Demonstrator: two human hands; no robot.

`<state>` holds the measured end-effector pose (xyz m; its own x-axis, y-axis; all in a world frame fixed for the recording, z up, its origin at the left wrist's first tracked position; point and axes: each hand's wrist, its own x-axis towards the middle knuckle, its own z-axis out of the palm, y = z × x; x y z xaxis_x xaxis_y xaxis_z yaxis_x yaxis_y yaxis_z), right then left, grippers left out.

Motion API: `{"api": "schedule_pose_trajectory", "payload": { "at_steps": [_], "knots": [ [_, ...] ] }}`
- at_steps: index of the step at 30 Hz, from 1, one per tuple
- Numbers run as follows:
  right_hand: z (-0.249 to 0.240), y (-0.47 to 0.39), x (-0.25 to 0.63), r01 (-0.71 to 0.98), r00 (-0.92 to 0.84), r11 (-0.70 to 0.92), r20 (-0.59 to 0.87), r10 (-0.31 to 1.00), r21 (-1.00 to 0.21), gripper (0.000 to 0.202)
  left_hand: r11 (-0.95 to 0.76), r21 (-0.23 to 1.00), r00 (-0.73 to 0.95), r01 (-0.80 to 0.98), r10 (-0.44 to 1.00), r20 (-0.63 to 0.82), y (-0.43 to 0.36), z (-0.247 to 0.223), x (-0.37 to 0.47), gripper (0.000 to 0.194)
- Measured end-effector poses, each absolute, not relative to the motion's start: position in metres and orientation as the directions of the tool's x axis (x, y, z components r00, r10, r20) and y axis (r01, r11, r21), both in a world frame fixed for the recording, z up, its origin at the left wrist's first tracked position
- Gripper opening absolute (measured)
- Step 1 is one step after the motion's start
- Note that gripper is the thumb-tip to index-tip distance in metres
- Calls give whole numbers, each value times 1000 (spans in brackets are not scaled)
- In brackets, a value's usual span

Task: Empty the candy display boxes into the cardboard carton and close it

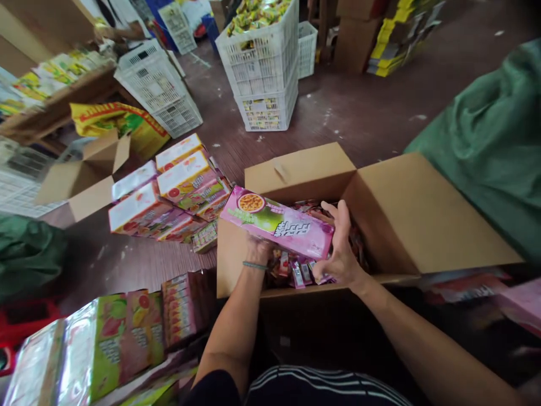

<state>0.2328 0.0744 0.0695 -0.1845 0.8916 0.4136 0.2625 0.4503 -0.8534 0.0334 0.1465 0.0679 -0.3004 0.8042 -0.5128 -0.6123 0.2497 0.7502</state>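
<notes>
A pink box [291,228] with a passion fruit picture is held tilted above an open cardboard carton [389,208]. My left hand [258,251] is beneath the box near its left part, its fingers mostly hidden by it. At the box's right end, my right hand [343,254] has its thumb and fingers spread around the corner, gripping it. Inside the carton lie many small wrapped packets [298,273], some showing below the box and between the hands.
Stacked fruit boxes [186,175] stand left of the carton, more boxes [127,332] at the lower left. White crates [266,73] stand beyond. Green sacks [490,135] lie right. An empty open carton [88,175] is at left. A person's arm [127,32] shows at upper left.
</notes>
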Motion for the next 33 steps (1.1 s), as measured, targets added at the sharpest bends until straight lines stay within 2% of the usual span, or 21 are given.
{"api": "schedule_pose_trajectory", "payload": {
  "at_steps": [3, 5, 8, 10, 12, 15, 18, 20, 22, 26, 30, 33],
  "knots": [
    [71, 74, 231, 347, -191, 499, 461, 867, -794, 151, 203, 670, -291, -714, 785, -547, 145, 72, 33, 49],
    [73, 78, 234, 381, -140, 503, 489, 861, -776, 136, 251, 574, -213, -780, 755, -620, 142, 73, 31, 55],
    [77, 91, 246, 237, -29, 455, 462, 887, -859, 122, 413, 462, -28, -785, 722, -692, 139, 73, 20, 55],
    [81, 100, 257, 99, 40, 423, 429, 903, -901, 121, 509, 453, 18, -732, 679, -734, 141, 72, 5, 56],
    [83, 107, 268, 45, 62, 410, 412, 909, -911, 121, 566, 475, -11, -674, 635, -773, 143, 72, -13, 63],
    [85, 112, 277, 144, -17, 423, 425, 905, -895, 121, 549, 560, 10, -621, 720, -694, 144, 72, -23, 77],
    [82, 114, 281, 261, -74, 494, 493, 867, -829, 108, 499, 642, 106, -582, 829, -549, 138, 73, -12, 63],
    [79, 116, 281, 289, -66, 526, 531, 845, -800, 100, 432, 696, 91, -574, 878, -470, 134, 75, -2, 50],
    [75, 118, 279, 298, -52, 511, 521, 852, -806, 100, 328, 748, 26, -577, 923, -384, 132, 78, 2, 45],
    [71, 121, 271, 241, -32, 415, 420, 907, -877, 103, 169, 804, -62, -570, 967, -247, 132, 82, 0, 47],
    [68, 124, 274, 172, 77, 395, 412, 908, -902, 104, 203, 821, 42, -533, 976, -214, 129, 83, 0, 56],
    [63, 126, 278, 128, 110, 368, 382, 918, -921, 100, 182, 844, 32, -505, 981, -192, 127, 82, 2, 62]
  ]
}}
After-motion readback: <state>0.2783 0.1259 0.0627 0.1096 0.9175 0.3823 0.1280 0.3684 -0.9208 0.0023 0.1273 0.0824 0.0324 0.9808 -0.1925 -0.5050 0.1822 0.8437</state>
